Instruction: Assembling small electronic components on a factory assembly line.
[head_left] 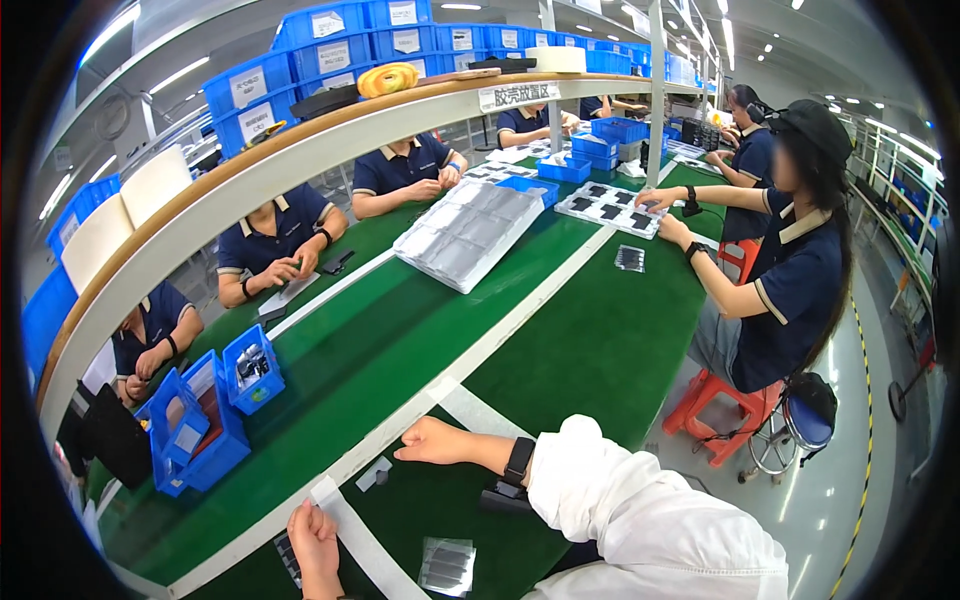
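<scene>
My left hand [315, 540] is at the lower left, fingers curled in, beside the end of a white strip [358, 548] on the green table. My right hand [432, 441] is closed like a fist near a second white strip [478, 410]. What either hand holds, if anything, is hidden. Between them lies a small pale, translucent piece [374, 474]. Closer to me is a clear bag with dark strips [447, 567]. A black object [506, 496] lies under my right wrist, and dark striped pieces [287, 560] are partly covered by my left hand.
Blue bins [205, 440] stand at left on the green table [330, 400]. A stack of pale trays [470, 225] lies farther off. A shelf [300, 130] with blue boxes crosses above. A co-worker at right handles a white tray [610, 208]; a red stool [720, 410] stands there.
</scene>
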